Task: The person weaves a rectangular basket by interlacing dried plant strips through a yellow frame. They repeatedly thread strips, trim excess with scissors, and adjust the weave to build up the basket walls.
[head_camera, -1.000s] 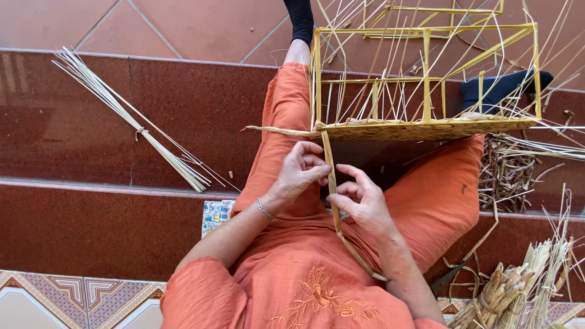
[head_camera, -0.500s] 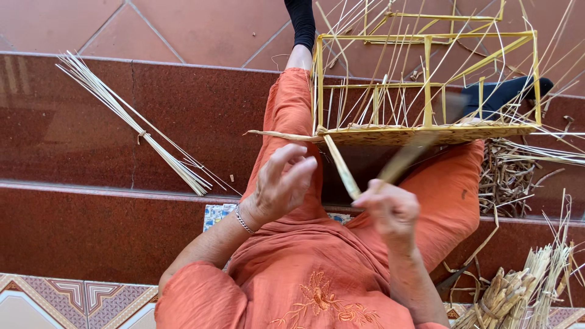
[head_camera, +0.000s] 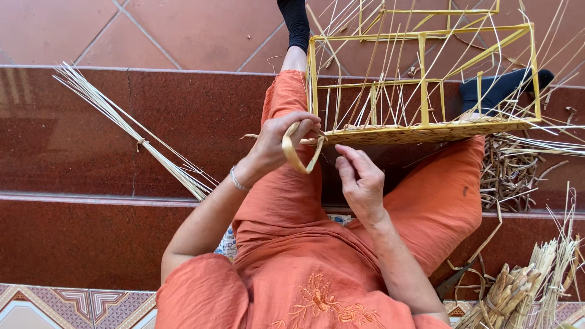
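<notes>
At the bottom right corner, a bundle of short cane pieces (head_camera: 518, 292) lies on the floor, partly cut off by the edge. A small printed packet (head_camera: 228, 244) peeks from under the left arm, mostly hidden. The right hand (head_camera: 361, 183) hovers over the lap with fingers loosely apart and slightly curled, holding nothing, just beside the strip. The left hand (head_camera: 281, 143) is closed around a flat yellow strip (head_camera: 298, 155), which curls in a loop below the fingers; the strip's far end runs to the near corner of the basket frame (head_camera: 420, 79). That frame rests across the knees: a woven base with upright yellow stakes and thin loose canes sticking up from it, nothing inside. How the strip joins the base is hard to make out behind the fingers. To the left, a tied sheaf (head_camera: 131, 131) of thin canes lies on the dark red step. A tangle of scraps (head_camera: 509, 173) lies right of the knee.
</notes>
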